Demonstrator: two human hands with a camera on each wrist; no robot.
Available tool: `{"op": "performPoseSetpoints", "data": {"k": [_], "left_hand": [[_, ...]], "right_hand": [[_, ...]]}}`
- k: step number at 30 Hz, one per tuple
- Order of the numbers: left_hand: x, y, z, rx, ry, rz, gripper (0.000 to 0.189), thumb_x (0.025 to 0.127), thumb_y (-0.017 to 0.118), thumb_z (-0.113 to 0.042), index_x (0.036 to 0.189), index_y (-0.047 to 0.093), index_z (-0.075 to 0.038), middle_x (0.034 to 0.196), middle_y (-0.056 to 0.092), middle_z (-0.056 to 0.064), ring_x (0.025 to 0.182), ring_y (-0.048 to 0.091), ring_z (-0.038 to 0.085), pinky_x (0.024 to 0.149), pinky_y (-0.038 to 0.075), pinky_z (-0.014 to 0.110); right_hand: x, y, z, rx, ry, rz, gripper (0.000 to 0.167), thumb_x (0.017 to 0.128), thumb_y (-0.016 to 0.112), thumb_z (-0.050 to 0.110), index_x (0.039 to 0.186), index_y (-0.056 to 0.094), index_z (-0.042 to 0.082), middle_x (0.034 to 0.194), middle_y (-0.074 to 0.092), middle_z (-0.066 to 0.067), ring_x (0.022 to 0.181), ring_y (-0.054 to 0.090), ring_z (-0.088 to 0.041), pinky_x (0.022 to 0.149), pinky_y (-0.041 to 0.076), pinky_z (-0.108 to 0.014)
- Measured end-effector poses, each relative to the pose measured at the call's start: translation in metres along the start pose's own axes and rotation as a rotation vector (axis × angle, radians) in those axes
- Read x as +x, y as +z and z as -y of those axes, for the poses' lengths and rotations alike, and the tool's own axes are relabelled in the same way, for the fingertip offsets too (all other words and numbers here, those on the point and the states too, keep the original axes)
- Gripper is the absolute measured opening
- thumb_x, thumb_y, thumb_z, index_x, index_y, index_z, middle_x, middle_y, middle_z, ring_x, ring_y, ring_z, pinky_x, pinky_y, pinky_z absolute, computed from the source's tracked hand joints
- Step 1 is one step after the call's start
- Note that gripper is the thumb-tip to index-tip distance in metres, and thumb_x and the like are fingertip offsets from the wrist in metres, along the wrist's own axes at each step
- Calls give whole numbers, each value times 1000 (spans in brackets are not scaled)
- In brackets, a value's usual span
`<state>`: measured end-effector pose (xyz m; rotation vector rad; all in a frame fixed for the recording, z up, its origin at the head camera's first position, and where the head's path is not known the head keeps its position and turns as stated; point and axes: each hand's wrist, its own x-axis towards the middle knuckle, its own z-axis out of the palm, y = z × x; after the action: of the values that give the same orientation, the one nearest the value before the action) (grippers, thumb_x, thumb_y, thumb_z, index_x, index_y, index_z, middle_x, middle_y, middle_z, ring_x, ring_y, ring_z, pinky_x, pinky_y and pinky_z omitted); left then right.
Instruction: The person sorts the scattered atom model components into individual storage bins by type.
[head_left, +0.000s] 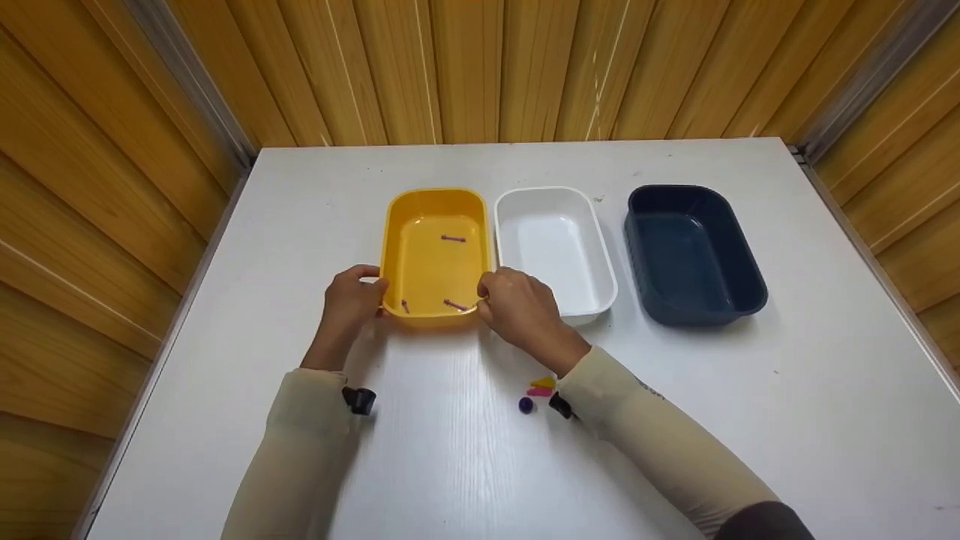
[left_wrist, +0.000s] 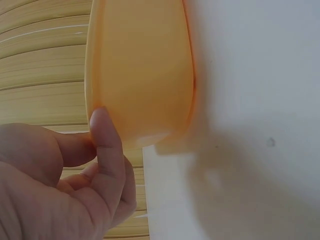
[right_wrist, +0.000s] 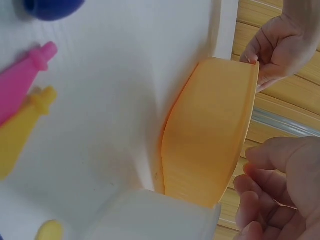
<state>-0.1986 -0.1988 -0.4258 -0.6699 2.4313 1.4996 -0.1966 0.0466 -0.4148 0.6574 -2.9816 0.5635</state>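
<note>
My left hand (head_left: pixel 354 300) grips the near left corner of the yellow tub (head_left: pixel 435 318); its thumb and a finger pinch the rim in the left wrist view. Three thin purple sticks lie in this tub: one toward the far end (head_left: pixel 453 238), one near the front left (head_left: pixel 405 307), one near the front right (head_left: pixel 454 305). My right hand (head_left: pixel 521 307) is at the tub's near right corner, fingers curled. Those fingertips (right_wrist: pixel 252 156) appear just above the rim in the right wrist view; whether they touch it or hold something small cannot be seen.
A white tub (head_left: pixel 611 289) stands close beside the yellow one, and a dark blue tub (head_left: pixel 754 300) is farther right. Below my right forearm lie a yellow piece (head_left: pixel 544 382), a pink piece (head_left: pixel 539 391) and a dark purple-blue round piece (head_left: pixel 526 405). Wood-panelled walls border the white table (head_left: pixel 450 450).
</note>
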Motion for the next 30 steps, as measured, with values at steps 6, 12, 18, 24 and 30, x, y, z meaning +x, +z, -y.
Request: {"op": "performPoseSetpoints", "data": {"k": [6, 12, 18, 24, 30], "left_hand": [[-2, -1, -2, 16, 14, 0, 39, 103, 53, -20, 140, 56, -8, 124, 66, 16, 96, 67, 21, 78, 59, 25], [-3, -4, -5, 48, -28, -19, 44, 103, 55, -24, 144, 51, -7, 129, 63, 15, 103, 66, 23, 88, 58, 30], [-7, -4, -11, 71, -32, -29, 45, 103, 55, -28, 144, 52, -10, 129, 62, 13, 107, 61, 24, 94, 54, 33], [-14, 0, -18, 115, 66, -84, 42, 101, 56, -25, 140, 56, -8, 119, 61, 13, 98, 59, 23, 86, 52, 29], [-21, 9, -28, 172, 192, -117, 39, 101, 57, -25, 135, 60, -7, 113, 63, 11, 93, 58, 21, 78, 50, 27]], "right_hand": [[-10, -2, -4, 6, -29, -18, 11, 90, 69, 14, 97, 74, 9, 87, 68, -6, 75, 60, -20, 66, 54, -36], [-21, -7, -7, 32, -38, -39, 11, 90, 71, 16, 99, 75, 10, 86, 67, -5, 74, 59, -20, 66, 53, -36], [-31, -9, -14, 43, -40, -36, 12, 89, 70, 14, 98, 76, 9, 87, 68, -5, 75, 62, -20, 67, 54, -37], [-42, -12, -22, 55, -51, -64, 7, 88, 70, 13, 94, 74, 10, 83, 68, -5, 72, 60, -19, 64, 52, -36], [-55, -15, -31, 51, -27, -47, 7, 88, 74, 15, 94, 74, 11, 82, 69, -4, 72, 63, -19, 62, 52, -35]]}}
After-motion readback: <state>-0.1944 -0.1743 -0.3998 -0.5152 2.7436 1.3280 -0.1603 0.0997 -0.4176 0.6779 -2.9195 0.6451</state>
